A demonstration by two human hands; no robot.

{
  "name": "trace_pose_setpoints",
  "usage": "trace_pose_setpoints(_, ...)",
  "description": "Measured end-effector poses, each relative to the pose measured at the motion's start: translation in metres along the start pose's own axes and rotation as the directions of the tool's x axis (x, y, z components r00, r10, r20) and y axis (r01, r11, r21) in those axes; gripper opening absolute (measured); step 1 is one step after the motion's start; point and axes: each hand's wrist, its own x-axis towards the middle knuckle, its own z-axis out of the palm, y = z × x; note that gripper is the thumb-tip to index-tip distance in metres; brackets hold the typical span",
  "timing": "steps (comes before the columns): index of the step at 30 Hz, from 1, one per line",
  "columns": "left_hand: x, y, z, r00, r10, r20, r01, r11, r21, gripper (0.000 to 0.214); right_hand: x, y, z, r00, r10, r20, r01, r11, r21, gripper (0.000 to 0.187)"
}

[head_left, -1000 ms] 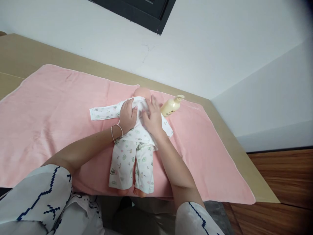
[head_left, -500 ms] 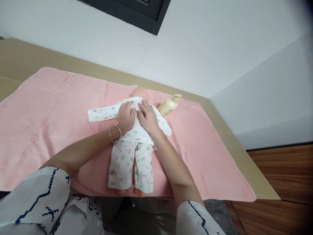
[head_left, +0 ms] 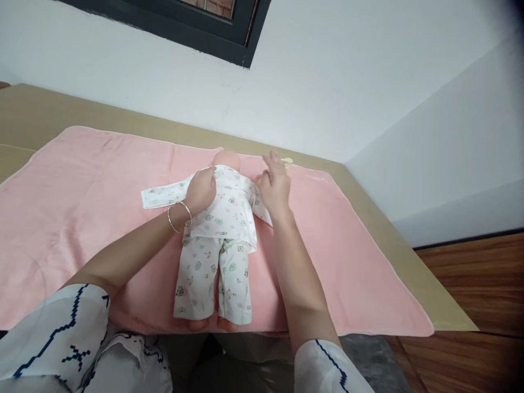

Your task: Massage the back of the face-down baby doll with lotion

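Observation:
A baby doll (head_left: pixel 223 262) in a white printed shirt and trousers lies stretched out with its feet toward me; its face does not show. My left hand (head_left: pixel 201 191), a bangle at the wrist, rests at the left side of the doll's chest with its fingers curled against the shirt (head_left: pixel 235 210). Raised near the doll's right shoulder, my right hand (head_left: pixel 275 183) holds nothing and has its fingers apart. Behind that hand stands a cream pump bottle; only the pump head (head_left: pixel 287 161) shows clearly. I cannot tell whether my hand touches the bottle.
The doll lies on a pink blanket (head_left: pixel 339 262) spread over a tan table (head_left: pixel 393 256). A white wall (head_left: pixel 311 82) with a dark-framed window (head_left: pixel 229 41) rises behind it. Wooden panels (head_left: pixel 483 278) are at the right.
My right hand has left the doll's chest and moved right, in front of the bottle. The left hand has slid left to the chest's side, its fingers now curled. The view has shifted slightly.

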Motion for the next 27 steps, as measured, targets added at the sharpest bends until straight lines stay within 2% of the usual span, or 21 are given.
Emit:
trace_pose_setpoints(3,0.009,0.034,0.002,1.000,-0.024,0.007,0.025,0.954,-0.299,0.043,0.010,0.019,-0.026,0.989,0.088,-0.118,-0.090,0.996,-0.004,0.057)
trace_pose_setpoints(5,0.021,0.061,0.011,0.992,-0.027,0.125,0.092,0.828,-0.553,0.043,0.014,0.030,-0.032,0.986,0.129,-0.107,-0.128,0.992,0.009,0.060)
trace_pose_setpoints(7,0.039,0.085,0.025,0.959,-0.060,0.278,0.249,0.653,-0.716,0.051,0.017,0.040,-0.032,0.990,0.119,-0.082,-0.117,0.993,0.025,0.062)
trace_pose_setpoints(11,0.079,0.112,0.054,0.844,-0.156,0.513,0.534,0.322,-0.782,0.065,0.019,0.050,-0.025,0.993,0.060,-0.097,-0.057,0.998,0.035,0.063)
trace_pose_setpoints(13,0.092,0.119,0.064,0.797,-0.173,0.579,0.603,0.187,-0.775,0.071,0.019,0.053,-0.021,0.994,0.073,-0.078,-0.072,0.997,0.022,0.063)
trace_pose_setpoints(16,0.097,0.127,0.072,0.778,-0.143,0.612,0.623,0.044,-0.781,0.080,0.020,0.054,-0.012,0.995,0.100,-0.007,-0.100,0.995,-0.008,0.063)
trace_pose_setpoints(19,0.094,0.134,0.073,0.783,-0.114,0.612,0.616,-0.003,-0.788,0.081,0.021,0.055,-0.003,0.994,0.105,0.020,-0.104,0.994,-0.043,0.060)
trace_pose_setpoints(23,0.089,0.144,0.067,0.795,-0.121,0.595,0.595,-0.033,-0.803,0.078,0.021,0.053,0.000,0.992,0.124,-0.005,-0.124,0.990,-0.062,0.057)
trace_pose_setpoints(25,0.085,0.148,0.062,0.807,-0.123,0.578,0.580,-0.022,-0.814,0.077,0.021,0.052,-0.003,0.991,0.137,-0.010,-0.137,0.989,-0.052,0.055)
trace_pose_setpoints(27,0.079,0.148,0.054,0.812,-0.114,0.572,0.579,0.028,-0.815,0.075,0.021,0.051,-0.007,0.989,0.150,-0.001,-0.150,0.988,-0.037,0.055)
